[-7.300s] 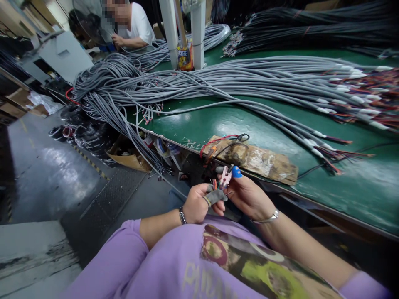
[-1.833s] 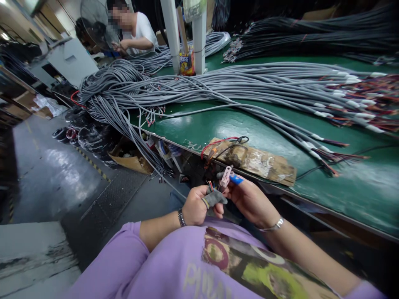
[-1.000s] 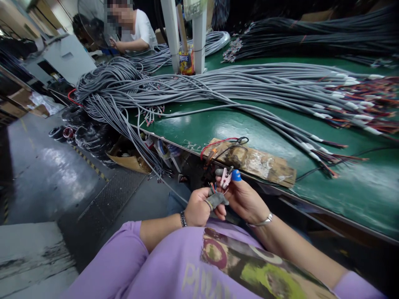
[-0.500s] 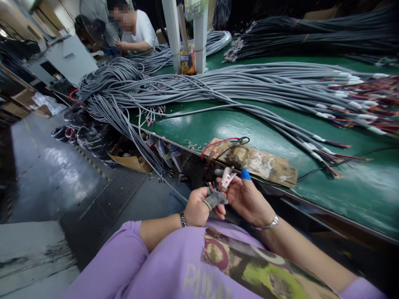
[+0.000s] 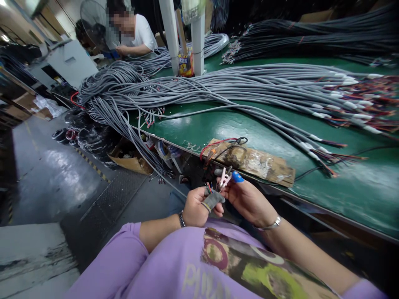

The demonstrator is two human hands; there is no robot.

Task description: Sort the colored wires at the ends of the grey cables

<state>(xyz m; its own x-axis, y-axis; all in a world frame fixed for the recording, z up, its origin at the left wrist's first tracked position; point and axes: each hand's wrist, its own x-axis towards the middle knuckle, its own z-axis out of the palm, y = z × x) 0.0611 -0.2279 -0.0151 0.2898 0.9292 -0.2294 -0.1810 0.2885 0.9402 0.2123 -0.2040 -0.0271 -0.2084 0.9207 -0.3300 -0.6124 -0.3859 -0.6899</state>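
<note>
My left hand is closed around the end of a grey cable. Its thumb wears a grey fabric sleeve. Thin coloured wires fan out above that thumb. My right hand, with blue tape on its thumb, is closed on a small pale pink clip-like tool whose exact kind I cannot make out. The tool sits right beside the wires, and the two hands nearly meet. Behind them, at the bench edge, lies a stained wooden board with a brown lump and red and black leads.
Grey cables spread across the green bench, their stripped ends to the right. Black cable bundles lie at the back. White posts rise from the bench. A co-worker sits at far left. A cardboard box stands below.
The pink tool has turned and its arms now look spread apart. My right thumb has shifted slightly left. My left hand stays almost in place on the cable.
</note>
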